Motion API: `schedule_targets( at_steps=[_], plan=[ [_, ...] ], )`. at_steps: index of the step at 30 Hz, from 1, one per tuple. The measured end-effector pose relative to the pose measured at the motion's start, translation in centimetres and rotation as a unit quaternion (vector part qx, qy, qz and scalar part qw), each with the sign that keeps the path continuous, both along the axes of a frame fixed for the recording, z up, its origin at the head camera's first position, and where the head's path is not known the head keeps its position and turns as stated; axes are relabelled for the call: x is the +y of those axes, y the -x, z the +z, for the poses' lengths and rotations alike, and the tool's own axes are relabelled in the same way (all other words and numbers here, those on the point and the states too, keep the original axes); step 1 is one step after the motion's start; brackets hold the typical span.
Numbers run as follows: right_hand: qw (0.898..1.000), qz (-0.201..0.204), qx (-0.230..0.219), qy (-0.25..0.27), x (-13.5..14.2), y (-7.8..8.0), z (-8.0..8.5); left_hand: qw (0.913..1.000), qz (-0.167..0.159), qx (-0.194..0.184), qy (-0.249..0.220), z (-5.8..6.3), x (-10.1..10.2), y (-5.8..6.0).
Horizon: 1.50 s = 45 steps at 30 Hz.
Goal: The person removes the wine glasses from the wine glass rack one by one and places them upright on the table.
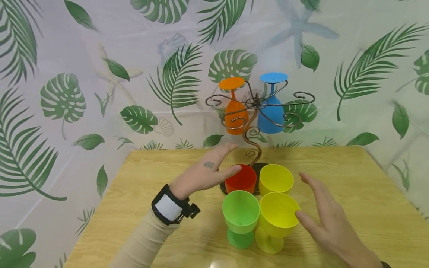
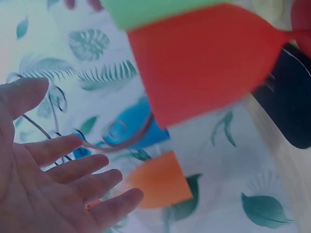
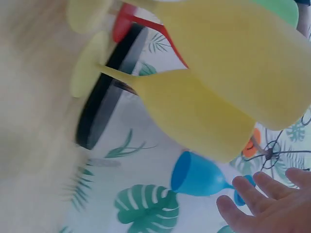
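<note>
Red (image 1: 239,181), green (image 1: 241,210) and two yellow plastic-looking goblets (image 1: 279,216), upright between empty, wide-fingered left hand (image 1: 202,173) and right hand (image 1: 331,219).
Orange (image 1: 231,108) and blue goblets (image 1: 273,113) are inverted, seemingly so feet are caught by the scrolled metal rack (image 1: 256,102) towards the wooden table's (image 1: 151,175) far edge.

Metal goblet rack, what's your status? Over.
Left hand, right hand: open, empty. Curly metal rack: plastic-looking orange goblet and blue goblet hanging upside-down. Possibly in the way, upright before it: red goblet, green goblet, front yellow goblet, rear yellow goblet.
</note>
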State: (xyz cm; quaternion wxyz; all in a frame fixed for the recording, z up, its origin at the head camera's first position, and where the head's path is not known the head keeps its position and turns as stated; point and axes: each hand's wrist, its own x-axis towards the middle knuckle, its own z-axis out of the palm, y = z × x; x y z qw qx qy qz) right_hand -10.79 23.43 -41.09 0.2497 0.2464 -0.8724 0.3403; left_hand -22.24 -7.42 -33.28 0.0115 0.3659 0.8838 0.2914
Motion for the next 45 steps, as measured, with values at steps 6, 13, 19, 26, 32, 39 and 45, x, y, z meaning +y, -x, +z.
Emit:
schedule_targets(
  at_steps=[6, 13, 19, 26, 32, 39, 45],
  plan=[
    [0.999, 0.017, -0.007, -0.031, -1.4, 0.6, 1.1, 0.9982, 0.053, -0.005, -0.029, -1.5, -0.8, 3.2],
    [0.997, 0.042, 0.037, -0.057, -2.2, 1.6, 2.2, 0.988, 0.127, -0.03, -0.083, -3.0, -0.4, 7.3],
    [0.996, 0.04, 0.047, -0.058, -2.3, 1.7, 2.1, 0.9827, 0.155, -0.033, -0.095, -2.5, 1.6, 10.6],
    [0.997, 0.022, 0.031, -0.072, -2.4, 1.4, 1.8, 0.9748, 0.183, -0.024, -0.126, -2.1, 3.6, 13.7],
    [0.996, 0.007, 0.003, -0.088, -2.2, 1.1, 1.6, 0.9651, 0.183, -0.033, -0.185, -3.1, 3.6, 14.9],
    [0.996, 0.001, -0.009, -0.087, -2.2, 1.1, 1.4, 0.9622, 0.169, -0.039, -0.21, -3.3, 3.8, 15.4],
    [0.997, 0.005, -0.011, -0.078, -2.1, 1.1, 1.0, 0.9589, 0.144, -0.04, -0.241, -3.3, 4.4, 15.9]
  ],
)
